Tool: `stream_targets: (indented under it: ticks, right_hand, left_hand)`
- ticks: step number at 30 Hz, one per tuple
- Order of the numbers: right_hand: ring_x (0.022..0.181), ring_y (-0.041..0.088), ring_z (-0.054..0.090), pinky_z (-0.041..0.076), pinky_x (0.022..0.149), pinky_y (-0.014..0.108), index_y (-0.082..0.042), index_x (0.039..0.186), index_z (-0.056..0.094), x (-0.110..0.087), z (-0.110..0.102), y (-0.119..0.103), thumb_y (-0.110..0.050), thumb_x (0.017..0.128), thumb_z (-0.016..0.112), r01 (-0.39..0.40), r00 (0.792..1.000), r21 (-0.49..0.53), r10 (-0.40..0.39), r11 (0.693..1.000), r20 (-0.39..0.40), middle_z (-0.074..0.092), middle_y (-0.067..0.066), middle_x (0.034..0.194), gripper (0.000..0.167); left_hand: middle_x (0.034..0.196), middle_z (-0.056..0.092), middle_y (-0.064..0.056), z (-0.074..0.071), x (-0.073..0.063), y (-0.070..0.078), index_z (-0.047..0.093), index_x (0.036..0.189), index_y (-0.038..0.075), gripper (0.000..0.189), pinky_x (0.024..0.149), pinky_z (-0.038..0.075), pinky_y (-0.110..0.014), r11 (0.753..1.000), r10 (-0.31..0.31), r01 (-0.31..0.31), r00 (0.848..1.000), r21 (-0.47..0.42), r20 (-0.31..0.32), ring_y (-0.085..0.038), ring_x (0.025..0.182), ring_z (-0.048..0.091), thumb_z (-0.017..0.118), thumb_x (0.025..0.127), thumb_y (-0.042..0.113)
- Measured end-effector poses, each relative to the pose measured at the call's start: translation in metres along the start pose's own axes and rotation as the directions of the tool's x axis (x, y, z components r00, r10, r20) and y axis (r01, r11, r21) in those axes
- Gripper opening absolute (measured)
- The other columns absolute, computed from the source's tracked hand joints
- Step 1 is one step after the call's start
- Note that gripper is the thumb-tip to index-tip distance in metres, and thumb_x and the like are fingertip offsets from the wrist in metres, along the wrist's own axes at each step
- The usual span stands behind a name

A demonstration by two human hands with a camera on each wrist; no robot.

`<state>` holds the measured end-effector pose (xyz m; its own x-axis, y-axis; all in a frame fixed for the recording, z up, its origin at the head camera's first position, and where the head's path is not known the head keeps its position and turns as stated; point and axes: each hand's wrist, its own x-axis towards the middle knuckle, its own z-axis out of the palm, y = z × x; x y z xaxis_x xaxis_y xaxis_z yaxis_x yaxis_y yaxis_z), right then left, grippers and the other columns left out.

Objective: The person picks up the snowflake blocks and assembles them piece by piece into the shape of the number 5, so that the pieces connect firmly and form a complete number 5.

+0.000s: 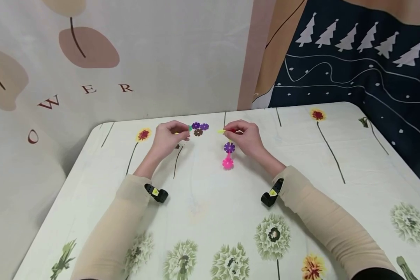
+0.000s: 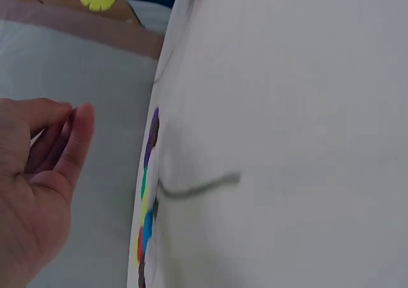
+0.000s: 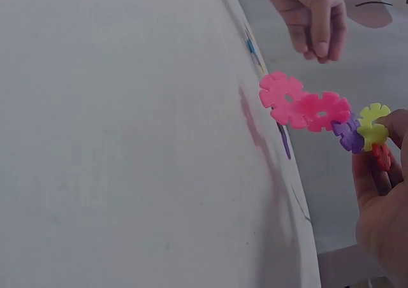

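My right hand (image 1: pixel 246 136) pinches a chain of interlocking plastic flower discs above the table. Its yellow disc (image 3: pixel 372 127) and red disc (image 3: pixel 382 156) sit at the fingertips. From there run a purple disc (image 3: pixel 348 134) and two pink discs (image 3: pixel 322 112), which hang toward the near side in the head view. My left hand (image 1: pixel 169 136) hovers over loose flower discs at the back of the table. Its fingers are loosely bent, thumb close to the index finger, and nothing shows between them in the left wrist view (image 2: pixel 44 167).
Purple discs (image 1: pixel 196 125) and a brown disc (image 1: pixel 198 132) lie right of the left hand. More coloured discs (image 2: pixel 147 224) lie under that hand, partly hidden in the head view. A flower-print cloth (image 1: pixel 203 194) covers the table; printed curtains (image 1: pixel 182 58) hang behind its back edge.
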<state>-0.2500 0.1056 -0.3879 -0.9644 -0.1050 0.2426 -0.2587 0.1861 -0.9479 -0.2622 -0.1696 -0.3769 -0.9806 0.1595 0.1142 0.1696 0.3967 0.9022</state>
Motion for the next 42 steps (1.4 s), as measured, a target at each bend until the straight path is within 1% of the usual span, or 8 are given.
stream_targets:
  ticks: [3,5,8,12,16,28,35,42]
  right_hand:
    - [0.091,0.018,0.066,0.057,0.089,0.030,0.002,0.102,0.078,0.000,-0.002,0.001,0.000,0.091,0.076,0.005,1.000,-0.007,-0.005,1.000,0.002,0.072,0.013,0.106,0.012]
    - [0.091,0.018,0.065,0.057,0.089,0.030,0.002,0.103,0.078,0.000,-0.003,0.001,-0.001,0.091,0.076,0.003,1.000,-0.007,-0.003,1.000,0.004,0.072,0.013,0.106,0.012]
    - [0.092,0.018,0.065,0.057,0.090,0.030,0.002,0.102,0.078,-0.001,-0.003,0.001,-0.001,0.091,0.076,-0.003,1.000,-0.004,0.003,1.000,0.003,0.072,0.013,0.106,0.012]
    - [0.094,0.019,0.065,0.057,0.091,0.031,0.002,0.103,0.078,-0.002,-0.001,0.000,-0.002,0.091,0.076,-0.006,1.000,-0.009,0.006,1.000,0.006,0.072,0.013,0.106,0.013]
    - [0.095,0.020,0.066,0.057,0.091,0.031,0.001,0.102,0.079,-0.002,0.000,-0.001,-0.003,0.091,0.076,-0.005,1.000,-0.018,0.005,1.000,0.004,0.072,0.012,0.106,0.012]
    - [0.095,0.020,0.065,0.057,0.090,0.031,0.002,0.101,0.079,-0.002,0.002,0.000,-0.003,0.091,0.076,0.008,1.000,-0.013,-0.008,1.000,0.006,0.072,0.012,0.105,0.011]
    - [0.100,0.021,0.065,0.057,0.090,0.030,0.002,0.100,0.079,0.000,0.006,-0.001,-0.002,0.090,0.076,0.020,1.000,-0.008,-0.020,1.000,0.009,0.073,0.012,0.107,0.011]
    - [0.102,0.022,0.065,0.057,0.090,0.031,0.001,0.101,0.079,0.000,0.008,0.001,-0.002,0.091,0.076,0.021,1.000,-0.029,-0.020,0.999,0.006,0.073,0.012,0.107,0.011]
  left_hand:
    - [0.107,0.071,-0.019,-0.011,0.002,-0.007,0.070,0.116,-0.007,0.023,0.079,0.060,-0.036,0.993,-0.038,0.036,0.999,0.110,0.019,-0.022,0.087,0.071,0.071,0.096,0.003]
    - [0.108,0.071,-0.018,-0.015,0.004,-0.013,0.072,0.117,-0.004,0.022,0.074,0.058,-0.030,0.978,-0.077,0.068,0.996,0.196,0.040,-0.026,0.091,0.068,0.071,0.096,0.004]
    - [0.110,0.071,-0.018,-0.017,0.007,-0.022,0.073,0.118,-0.002,0.023,0.070,0.054,-0.023,0.957,-0.122,0.096,0.989,0.273,0.082,-0.027,0.095,0.066,0.071,0.095,0.004]
    - [0.110,0.071,-0.018,-0.017,0.011,-0.027,0.073,0.117,-0.002,0.024,0.071,0.054,-0.025,0.938,-0.148,0.103,0.983,0.332,0.112,-0.027,0.095,0.066,0.071,0.094,0.003]
    - [0.109,0.070,-0.017,-0.018,0.011,-0.027,0.073,0.117,0.000,0.024,0.075,0.053,-0.030,0.922,-0.161,0.110,0.981,0.372,0.110,-0.026,0.095,0.063,0.072,0.093,0.003]
    - [0.103,0.068,-0.014,-0.018,0.009,-0.028,0.075,0.109,0.002,0.023,0.081,0.049,-0.037,0.908,-0.170,0.111,0.979,0.403,0.112,-0.027,0.092,0.058,0.081,0.089,0.010]
    - [0.101,0.067,-0.013,-0.019,0.006,-0.029,0.074,0.108,0.003,0.021,0.078,0.047,-0.036,0.913,-0.152,0.094,0.982,0.396,0.116,-0.027,0.090,0.056,0.081,0.090,0.011]
    - [0.102,0.068,-0.013,-0.023,0.003,-0.029,0.073,0.110,0.002,0.017,0.077,0.050,-0.034,0.932,-0.115,0.055,0.982,0.358,0.151,-0.025,0.091,0.059,0.074,0.095,0.009]
